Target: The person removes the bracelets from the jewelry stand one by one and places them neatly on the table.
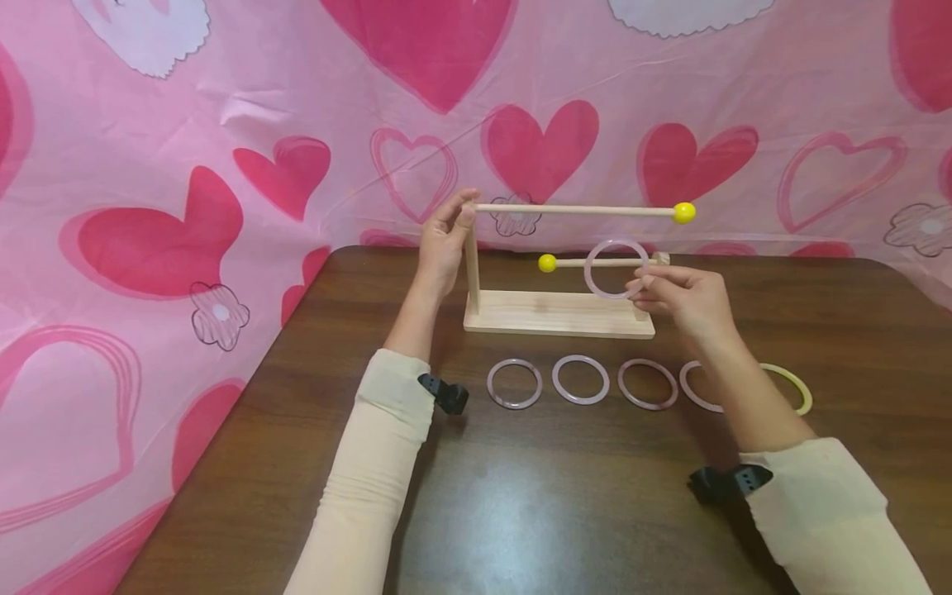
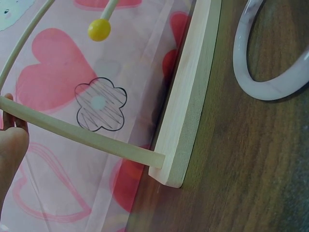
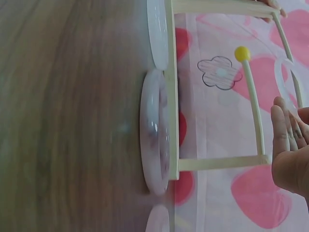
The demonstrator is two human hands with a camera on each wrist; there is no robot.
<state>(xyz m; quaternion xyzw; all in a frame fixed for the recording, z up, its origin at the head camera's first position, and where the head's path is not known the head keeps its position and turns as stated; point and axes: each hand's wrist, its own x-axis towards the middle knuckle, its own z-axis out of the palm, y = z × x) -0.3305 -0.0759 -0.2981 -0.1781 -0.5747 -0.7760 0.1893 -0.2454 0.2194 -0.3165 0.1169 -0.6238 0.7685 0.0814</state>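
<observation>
A wooden stand (image 1: 558, 321) with a flat base and two posts stands on the table. Its long upper rod (image 1: 576, 211) ends in a yellow ball (image 1: 684, 213); a shorter lower rod (image 1: 576, 264) points the opposite way, with another yellow ball (image 1: 547, 264). My left hand (image 1: 440, 252) grips the top of the taller left post, thumb in front. In my right hand (image 1: 692, 304), thumb and fingers pinch a translucent pale pink bangle (image 1: 587, 271) by its right edge. This bangle is raised upright in front of the lower rod and below the upper one.
Several bangles lie in a row before the stand: pale pink ones (image 1: 489, 384) and, at the right end, a yellow-green one (image 1: 805, 397). My right forearm partly covers the last two. A pink heart-print cloth (image 1: 297, 99) hangs behind the brown table (image 1: 506, 504).
</observation>
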